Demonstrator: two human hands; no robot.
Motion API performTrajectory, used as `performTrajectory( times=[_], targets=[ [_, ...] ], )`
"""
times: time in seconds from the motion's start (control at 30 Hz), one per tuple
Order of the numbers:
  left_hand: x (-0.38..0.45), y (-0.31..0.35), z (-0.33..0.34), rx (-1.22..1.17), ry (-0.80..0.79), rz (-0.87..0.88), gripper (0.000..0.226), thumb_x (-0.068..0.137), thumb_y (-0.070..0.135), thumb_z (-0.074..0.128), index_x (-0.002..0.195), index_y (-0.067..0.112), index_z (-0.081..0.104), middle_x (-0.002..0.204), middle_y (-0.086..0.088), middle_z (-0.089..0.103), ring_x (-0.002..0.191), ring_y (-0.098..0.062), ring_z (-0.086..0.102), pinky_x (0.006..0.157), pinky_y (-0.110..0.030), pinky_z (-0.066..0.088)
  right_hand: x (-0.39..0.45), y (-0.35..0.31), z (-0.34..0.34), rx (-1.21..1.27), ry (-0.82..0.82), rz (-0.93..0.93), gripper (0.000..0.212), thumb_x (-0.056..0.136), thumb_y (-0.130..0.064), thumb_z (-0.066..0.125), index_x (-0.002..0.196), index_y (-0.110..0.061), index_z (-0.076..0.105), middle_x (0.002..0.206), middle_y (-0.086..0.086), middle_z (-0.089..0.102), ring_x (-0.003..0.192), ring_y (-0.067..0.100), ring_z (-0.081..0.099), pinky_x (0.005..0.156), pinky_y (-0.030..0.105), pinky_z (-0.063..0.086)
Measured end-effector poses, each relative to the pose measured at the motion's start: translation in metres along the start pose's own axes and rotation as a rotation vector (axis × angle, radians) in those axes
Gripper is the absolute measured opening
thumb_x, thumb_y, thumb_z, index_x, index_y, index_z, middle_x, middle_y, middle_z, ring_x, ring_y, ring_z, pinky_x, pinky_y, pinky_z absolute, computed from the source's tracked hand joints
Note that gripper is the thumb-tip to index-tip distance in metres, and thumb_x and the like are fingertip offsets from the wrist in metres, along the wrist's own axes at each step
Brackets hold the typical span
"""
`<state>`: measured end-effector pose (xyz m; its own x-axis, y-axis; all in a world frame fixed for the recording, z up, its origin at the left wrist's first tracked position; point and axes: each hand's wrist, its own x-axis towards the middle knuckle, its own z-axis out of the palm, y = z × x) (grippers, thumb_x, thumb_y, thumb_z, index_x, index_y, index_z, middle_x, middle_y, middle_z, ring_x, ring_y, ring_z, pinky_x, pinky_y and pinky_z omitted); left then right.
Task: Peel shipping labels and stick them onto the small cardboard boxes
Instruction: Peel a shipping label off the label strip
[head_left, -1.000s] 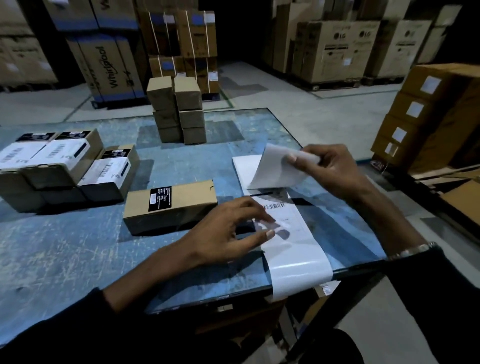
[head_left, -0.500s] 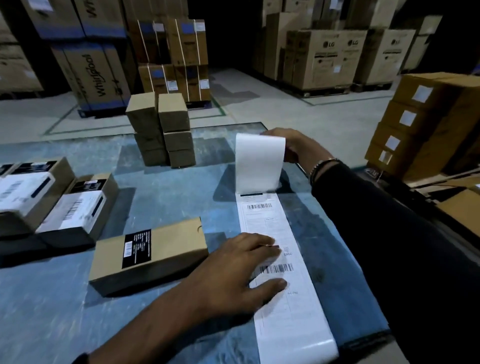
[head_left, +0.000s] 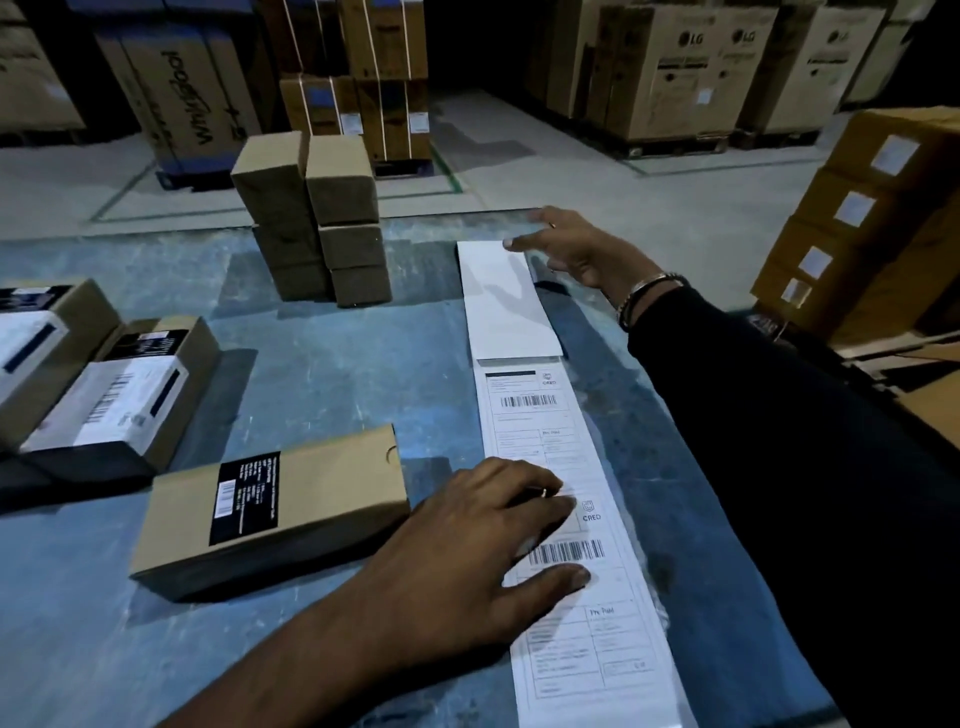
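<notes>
A long white strip of labels (head_left: 566, 519) lies flat on the blue desk (head_left: 332, 374), running from the near edge toward the far edge along the right side. The left hand (head_left: 483, 551) rests on the strip close to the near edge. Its fingers are spread out flat and press the paper down; its grip holds nothing. Just beside this hand, toward the left, lies a small cardboard box (head_left: 270, 509) with a black sticker (head_left: 244, 504) on its top and no white label. Further along the strip you can see printed labels with bar codes, and past them a blank white part (head_left: 506, 301) that lies flat near the far right corner of the desk. The right hand (head_left: 576, 249) is at the far end of that blank part. Its fingers are straight and loose, one fingertip is at the paper's far corner, and its grip is open and holds nothing. A bangle (head_left: 644, 296) sits on that wrist above a dark sleeve (head_left: 779, 441). By the left edge of the desk lie boxes with white labels (head_left: 124, 400) already on top. Near the far edge, in the middle, stands a stack of plain boxes (head_left: 317, 218), two piles side by side. Beyond the desk, big cartons (head_left: 675, 67) stand on the warehouse floor, and more labelled cartons (head_left: 878, 208) are stacked at the right.
</notes>
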<state>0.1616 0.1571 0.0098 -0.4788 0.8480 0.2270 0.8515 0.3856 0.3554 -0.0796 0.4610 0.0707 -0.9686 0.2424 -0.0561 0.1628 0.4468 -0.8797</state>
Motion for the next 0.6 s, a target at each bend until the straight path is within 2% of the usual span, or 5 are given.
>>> performTrajectory(
  times=[0.17,0.3,0.37,0.4,0.6],
  targets=[
    [0.001,0.000,0.002,-0.009,-0.010,-0.017,0.058,0.103,0.067,0.054,0.148,0.030,0.060,0.145,0.018,0.052,0.135,0.000,0.044,0.108,-0.029,0.045,-0.045,0.010,0.007,-0.271,-0.158,-0.091,0.064,0.087,-0.029,0.089,0.144,-0.015,0.063,0.151,0.012,0.056,0.141,0.025,0.052,0.116,0.035,0.042],
    [0.001,0.004,0.007,0.104,-0.005,0.012,0.059,0.107,0.063,0.044,0.150,0.025,0.058,0.148,0.007,0.054,0.138,-0.011,0.047,0.107,-0.040,0.048,-0.085,0.028,0.023,-0.563,-0.177,-0.189,0.052,0.097,-0.045,0.077,0.142,-0.022,0.066,0.149,0.004,0.060,0.125,0.016,0.060,0.098,0.018,0.040],
    [0.002,0.008,0.009,0.157,-0.017,0.016,0.061,0.109,0.063,0.037,0.153,0.024,0.053,0.152,0.002,0.052,0.140,-0.016,0.046,0.110,-0.042,0.046,-0.101,0.041,0.029,-0.591,-0.122,-0.310,0.044,0.102,-0.039,0.071,0.139,-0.016,0.069,0.149,0.005,0.062,0.132,0.018,0.060,0.089,0.001,0.034],
    [0.002,0.011,0.010,0.166,-0.023,0.013,0.063,0.109,0.064,0.035,0.154,0.024,0.052,0.154,0.001,0.051,0.141,-0.017,0.045,0.111,-0.043,0.044,-0.109,0.046,0.033,-0.598,-0.092,-0.356,0.040,0.104,-0.034,0.068,0.138,-0.012,0.070,0.146,0.008,0.064,0.134,0.021,0.060,0.089,0.000,0.033],
    [-0.005,0.020,0.005,0.195,-0.114,0.024,0.093,0.094,0.086,0.039,0.163,0.023,0.039,0.167,0.000,0.038,0.151,-0.016,0.032,0.121,-0.044,0.035,-0.157,0.050,0.032,-0.656,-0.100,-0.457,0.043,0.113,-0.031,0.052,0.156,-0.030,0.051,0.151,0.004,0.061,0.131,0.030,0.063,0.109,0.035,0.046]
  ],
)
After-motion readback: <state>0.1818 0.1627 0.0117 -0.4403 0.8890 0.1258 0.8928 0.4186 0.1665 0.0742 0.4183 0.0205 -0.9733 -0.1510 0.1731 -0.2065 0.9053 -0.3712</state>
